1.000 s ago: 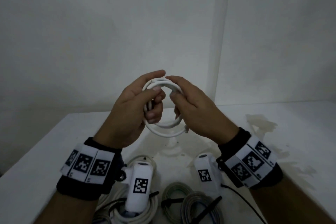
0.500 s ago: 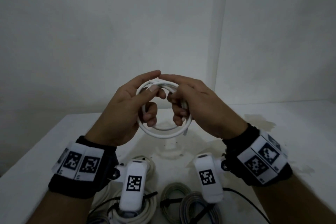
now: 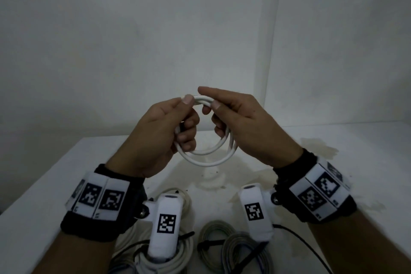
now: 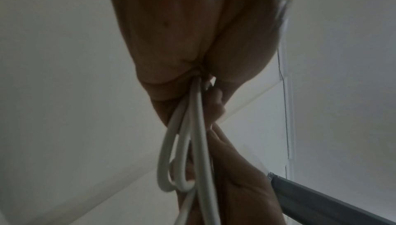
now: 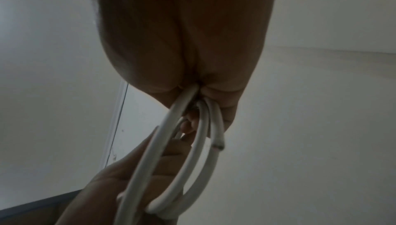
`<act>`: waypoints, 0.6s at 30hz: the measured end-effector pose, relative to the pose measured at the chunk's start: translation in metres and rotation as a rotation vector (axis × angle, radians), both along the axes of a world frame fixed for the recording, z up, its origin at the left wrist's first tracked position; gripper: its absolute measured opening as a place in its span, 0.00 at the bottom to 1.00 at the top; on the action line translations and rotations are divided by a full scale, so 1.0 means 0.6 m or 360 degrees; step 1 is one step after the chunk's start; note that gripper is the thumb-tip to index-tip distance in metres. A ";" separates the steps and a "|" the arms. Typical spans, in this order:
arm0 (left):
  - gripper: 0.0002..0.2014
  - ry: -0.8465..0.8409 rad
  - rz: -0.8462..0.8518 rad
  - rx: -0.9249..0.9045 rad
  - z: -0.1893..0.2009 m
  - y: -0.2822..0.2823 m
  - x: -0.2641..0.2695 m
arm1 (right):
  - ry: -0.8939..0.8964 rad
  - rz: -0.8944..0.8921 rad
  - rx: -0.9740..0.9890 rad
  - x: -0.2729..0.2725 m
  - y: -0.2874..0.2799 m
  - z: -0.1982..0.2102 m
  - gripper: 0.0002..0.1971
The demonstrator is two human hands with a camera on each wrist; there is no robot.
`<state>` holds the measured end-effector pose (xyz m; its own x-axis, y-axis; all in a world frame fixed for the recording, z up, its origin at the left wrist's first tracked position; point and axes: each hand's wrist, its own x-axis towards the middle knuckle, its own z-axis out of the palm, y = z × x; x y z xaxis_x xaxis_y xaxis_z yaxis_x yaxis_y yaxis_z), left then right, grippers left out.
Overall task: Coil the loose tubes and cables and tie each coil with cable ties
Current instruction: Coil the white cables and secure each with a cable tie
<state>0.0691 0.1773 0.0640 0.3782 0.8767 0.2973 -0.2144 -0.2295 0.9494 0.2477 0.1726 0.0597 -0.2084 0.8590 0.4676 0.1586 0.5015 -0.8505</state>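
A small coil of white cable (image 3: 206, 160) hangs in the air above the white table (image 3: 44, 184), held by both hands. My left hand (image 3: 175, 122) grips its left side, thumb on top and fingers curled through the loop. My right hand (image 3: 224, 115) grips the right side, thumb and forefinger pinching the top strands. The left wrist view shows the white loops (image 4: 182, 152) running out of my left palm. In the right wrist view the coil (image 5: 193, 152) leaves my right palm, with a cut cable end (image 5: 218, 145) showing. No cable tie is clearly visible on this coil.
On the table near me lie a coiled white tube (image 3: 173, 260) and grey cable coils (image 3: 233, 249) bound with black ties (image 3: 209, 243). A thin black lead (image 3: 307, 249) runs off to the right. Stains mark the tabletop. A white wall corner stands behind.
Both hands rose a little with the coil and drew slightly apart. The right forefinger now sits over the top of the coil, and the left thumb has moved up beside it.
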 end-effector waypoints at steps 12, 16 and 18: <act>0.18 -0.0444 0.0060 -0.0037 -0.018 -0.022 0.059 | 0.0428 0.0087 -0.0235 0.044 -0.047 -0.011 0.16; 0.15 -0.0345 -0.0223 -0.0161 -0.018 -0.034 0.069 | 0.0507 -0.0050 -0.0180 0.056 -0.067 -0.030 0.17; 0.15 -0.0282 -0.0379 -0.0205 -0.014 -0.039 0.066 | 0.0462 -0.0152 -0.0141 0.062 -0.073 -0.035 0.17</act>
<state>0.1086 0.1540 0.0557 0.5293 0.8046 0.2692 -0.4124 -0.0332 0.9104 0.2850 0.1288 0.0389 0.0060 0.9084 0.4180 -0.0544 0.4177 -0.9069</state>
